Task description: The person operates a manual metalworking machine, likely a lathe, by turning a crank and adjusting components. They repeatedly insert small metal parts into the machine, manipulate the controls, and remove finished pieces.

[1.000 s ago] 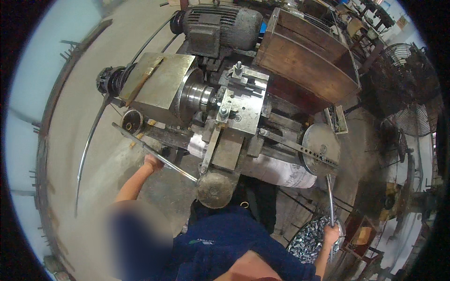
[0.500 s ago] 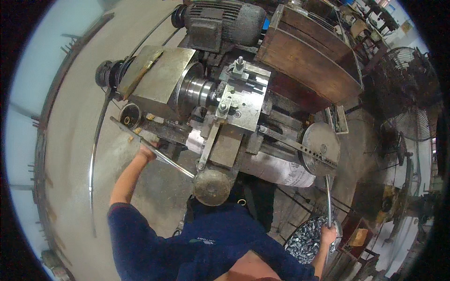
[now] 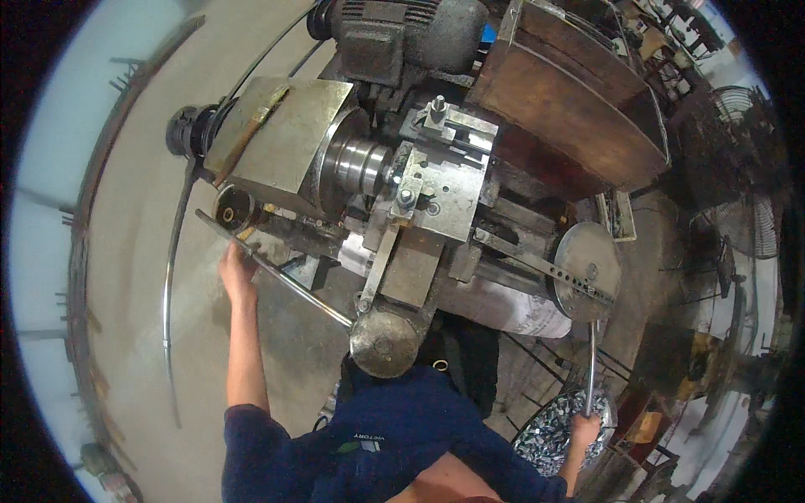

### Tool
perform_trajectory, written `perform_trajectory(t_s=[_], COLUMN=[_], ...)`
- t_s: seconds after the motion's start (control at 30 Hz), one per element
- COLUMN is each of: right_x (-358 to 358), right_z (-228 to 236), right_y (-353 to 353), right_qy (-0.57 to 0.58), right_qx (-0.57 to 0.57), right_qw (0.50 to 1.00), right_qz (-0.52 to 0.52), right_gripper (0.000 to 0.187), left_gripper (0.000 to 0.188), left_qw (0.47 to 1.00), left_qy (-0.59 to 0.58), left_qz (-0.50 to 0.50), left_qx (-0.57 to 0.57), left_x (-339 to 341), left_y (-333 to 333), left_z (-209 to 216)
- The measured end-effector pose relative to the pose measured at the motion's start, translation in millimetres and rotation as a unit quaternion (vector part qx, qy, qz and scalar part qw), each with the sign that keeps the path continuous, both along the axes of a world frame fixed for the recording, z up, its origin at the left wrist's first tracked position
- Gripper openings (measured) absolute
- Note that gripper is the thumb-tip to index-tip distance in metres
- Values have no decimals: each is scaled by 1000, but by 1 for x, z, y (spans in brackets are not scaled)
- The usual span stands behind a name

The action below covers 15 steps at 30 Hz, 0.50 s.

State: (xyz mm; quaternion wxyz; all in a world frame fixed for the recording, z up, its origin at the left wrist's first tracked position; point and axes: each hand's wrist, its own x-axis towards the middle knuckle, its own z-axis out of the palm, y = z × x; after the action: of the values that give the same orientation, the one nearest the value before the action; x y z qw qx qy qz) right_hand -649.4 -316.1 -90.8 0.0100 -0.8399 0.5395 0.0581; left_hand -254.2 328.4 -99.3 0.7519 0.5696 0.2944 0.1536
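Observation:
My left hand (image 3: 238,267) is up against a long metal lever (image 3: 306,295), near its far left end. Its fingers are small and partly hidden there, so I cannot tell whether they wrap round it. The lever slopes down to a round hub (image 3: 384,344) on the lathe's cross slide. At lower right my right hand (image 3: 585,429) is closed round the lower end of a bright rod handle (image 3: 593,360), which hangs from a round metal disc (image 3: 579,268). Between them stand the tool block (image 3: 457,197) and the shiny stepped spindle nose (image 3: 360,165).
Under my right hand sits a container of small metal pieces (image 3: 553,432). A round cup (image 3: 232,207) stands beside the headstock (image 3: 281,142), where a brush (image 3: 251,134) lies on top. Behind are a motor (image 3: 402,38) and a rusty guard plate (image 3: 570,101). A fan (image 3: 738,193) stands right.
My left hand has moved left and slightly up along the lever toward its far end, its forearm now more upright. My right hand keeps its hold. The machine sits slightly further right in view.

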Motion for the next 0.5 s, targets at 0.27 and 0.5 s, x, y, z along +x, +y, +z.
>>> perform_trajectory(t_s=[0.27,0.5], right_x=[22,-20], right_z=[6,-25], right_y=[36,12], right_qy=[-11,-36], right_qx=[-17,22], right_qw=[999,999], right_qz=[-36,28], right_gripper=[35,34], left_gripper=[13,19], left_qw=[995,996], left_qy=[-76,-22], left_qz=[51,71], left_qx=[-27,38], left_x=[32,31], left_y=[-10,-27], left_z=[-27,-8])
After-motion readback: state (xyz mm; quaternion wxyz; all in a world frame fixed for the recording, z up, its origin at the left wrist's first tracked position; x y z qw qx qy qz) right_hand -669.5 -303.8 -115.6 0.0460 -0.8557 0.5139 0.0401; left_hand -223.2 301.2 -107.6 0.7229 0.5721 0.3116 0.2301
